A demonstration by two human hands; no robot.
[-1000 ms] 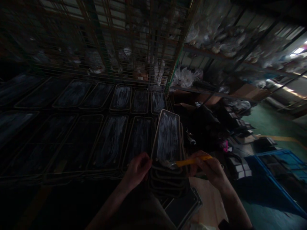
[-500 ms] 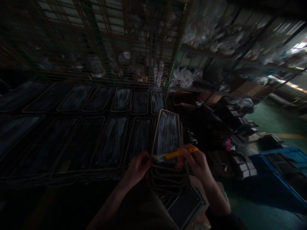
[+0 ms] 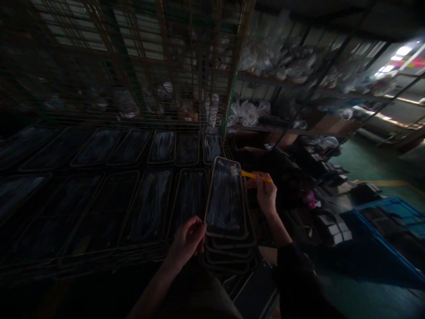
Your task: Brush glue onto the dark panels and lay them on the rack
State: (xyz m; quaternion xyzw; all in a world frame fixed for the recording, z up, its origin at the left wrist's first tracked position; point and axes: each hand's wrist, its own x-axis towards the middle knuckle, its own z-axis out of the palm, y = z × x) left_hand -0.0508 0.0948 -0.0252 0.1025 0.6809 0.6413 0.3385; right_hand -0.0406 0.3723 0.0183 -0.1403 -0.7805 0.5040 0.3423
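Observation:
My right hand [image 3: 265,192] is closed round the yellow handle of a paintbrush [image 3: 254,176]. Its pale bristles rest on the far part of a dark rectangular panel [image 3: 226,199] with a light rim and rounded corners. Whitish streaks run lengthwise over the panel's face. At the panel's near left corner, my left hand [image 3: 187,239] has thumb and fingers pinched together on the rim. Beneath this panel lies a stack of similar panels [image 3: 229,254], their near edges slightly out of line.
To the left, two rows of similar streaked panels [image 3: 149,204] lie side by side. A wire rack [image 3: 159,62] stands behind them. Shelves at the back right hold plastic bags [image 3: 249,113]. A blue crate [image 3: 375,235] sits on the green floor, beside dark stacked items [image 3: 332,228].
My right hand has moved the paintbrush from the panel's near end to its far end. My left hand has stayed at the near left corner. The view has shifted slightly.

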